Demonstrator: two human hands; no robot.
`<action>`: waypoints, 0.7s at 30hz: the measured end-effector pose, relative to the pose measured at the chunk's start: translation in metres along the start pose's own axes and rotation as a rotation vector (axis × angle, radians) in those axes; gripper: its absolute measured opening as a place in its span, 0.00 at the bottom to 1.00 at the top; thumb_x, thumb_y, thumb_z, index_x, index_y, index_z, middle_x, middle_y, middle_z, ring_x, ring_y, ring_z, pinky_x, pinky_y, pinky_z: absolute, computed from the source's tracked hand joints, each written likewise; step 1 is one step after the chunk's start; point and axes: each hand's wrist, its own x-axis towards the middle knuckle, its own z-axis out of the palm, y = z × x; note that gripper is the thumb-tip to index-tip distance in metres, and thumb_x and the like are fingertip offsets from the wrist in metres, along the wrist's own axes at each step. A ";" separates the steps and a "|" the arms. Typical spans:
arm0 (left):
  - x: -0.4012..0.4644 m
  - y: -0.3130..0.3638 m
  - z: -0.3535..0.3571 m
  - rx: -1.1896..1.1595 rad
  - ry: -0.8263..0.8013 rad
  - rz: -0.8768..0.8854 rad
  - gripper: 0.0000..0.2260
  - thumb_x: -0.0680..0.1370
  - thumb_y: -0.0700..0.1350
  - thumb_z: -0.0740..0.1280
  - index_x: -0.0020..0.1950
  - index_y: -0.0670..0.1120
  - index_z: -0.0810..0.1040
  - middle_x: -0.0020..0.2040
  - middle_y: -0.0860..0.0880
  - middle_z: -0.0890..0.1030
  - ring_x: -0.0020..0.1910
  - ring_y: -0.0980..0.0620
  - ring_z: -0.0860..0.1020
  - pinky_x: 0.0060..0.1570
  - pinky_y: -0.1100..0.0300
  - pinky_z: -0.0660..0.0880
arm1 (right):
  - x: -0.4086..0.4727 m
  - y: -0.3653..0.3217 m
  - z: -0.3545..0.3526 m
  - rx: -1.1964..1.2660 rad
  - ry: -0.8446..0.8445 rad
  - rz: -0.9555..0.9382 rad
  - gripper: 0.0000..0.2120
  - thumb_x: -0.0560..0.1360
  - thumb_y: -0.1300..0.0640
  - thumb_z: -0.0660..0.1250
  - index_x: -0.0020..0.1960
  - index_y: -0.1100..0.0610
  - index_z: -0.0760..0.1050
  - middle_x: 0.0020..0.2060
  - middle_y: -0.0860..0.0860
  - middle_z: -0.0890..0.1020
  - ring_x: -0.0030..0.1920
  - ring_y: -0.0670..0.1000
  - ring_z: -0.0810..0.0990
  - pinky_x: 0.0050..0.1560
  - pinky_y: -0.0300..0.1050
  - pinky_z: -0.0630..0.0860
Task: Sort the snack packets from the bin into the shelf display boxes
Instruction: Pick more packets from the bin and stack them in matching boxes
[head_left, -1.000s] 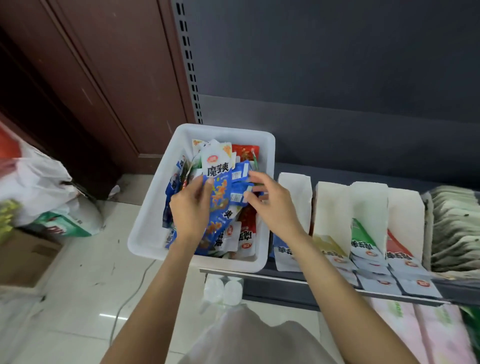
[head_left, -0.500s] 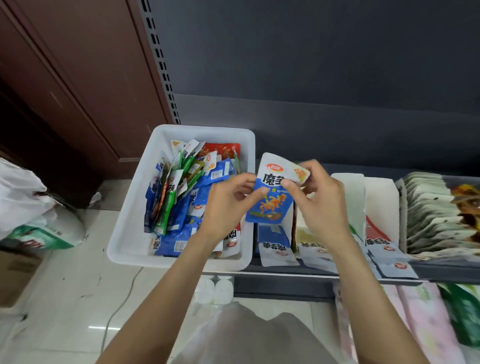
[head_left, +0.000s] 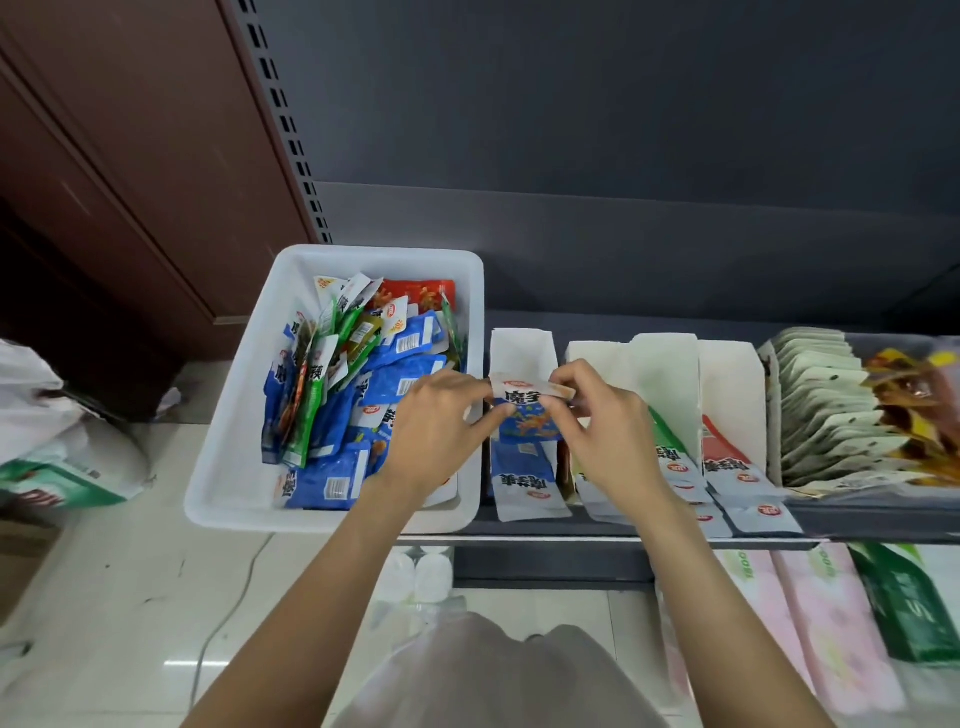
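Dark shelf (head_left: 597, 526) ahead: we pinch one blue packet (head_left: 525, 413), printed "魔芋", left hand (head_left: 434, 431) and right hand (head_left: 597, 421) both gripping its top, above the blue display box (head_left: 524, 467); bin (head_left: 234, 457) just left.

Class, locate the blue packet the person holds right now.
Head view, centre: the blue packet is pinched between left hand and right hand, over the blue display box, right of the white bin.

Between the left hand (head_left: 434, 431) and right hand (head_left: 605, 434), the blue packet (head_left: 527, 415) looks like glossy printed film. Left of them sits a smooth white plastic bin (head_left: 234, 467); beyond the fingers stand matt white display boxes (head_left: 522, 353) (card, seemingly) on a matt grey metal shelf (head_left: 623, 527).
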 end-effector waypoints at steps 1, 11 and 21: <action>-0.002 -0.002 0.000 0.016 -0.003 -0.002 0.12 0.72 0.53 0.68 0.35 0.45 0.80 0.30 0.51 0.79 0.32 0.52 0.76 0.34 0.64 0.64 | 0.001 0.000 0.002 -0.010 -0.014 -0.008 0.05 0.76 0.57 0.68 0.48 0.56 0.72 0.40 0.48 0.84 0.37 0.47 0.83 0.30 0.25 0.69; -0.006 -0.014 0.006 0.054 -0.136 0.079 0.02 0.72 0.45 0.73 0.43 0.48 0.84 0.38 0.51 0.83 0.40 0.49 0.79 0.40 0.55 0.75 | -0.012 0.007 0.012 -0.185 -0.132 0.009 0.05 0.75 0.59 0.69 0.46 0.54 0.72 0.40 0.48 0.81 0.36 0.48 0.79 0.34 0.34 0.74; -0.042 -0.024 -0.002 -0.189 -0.270 -0.023 0.08 0.72 0.48 0.71 0.51 0.53 0.82 0.53 0.56 0.79 0.53 0.57 0.74 0.51 0.66 0.69 | -0.023 0.009 -0.002 -0.422 -0.603 -0.070 0.17 0.77 0.45 0.63 0.63 0.48 0.76 0.62 0.45 0.74 0.61 0.51 0.68 0.60 0.45 0.65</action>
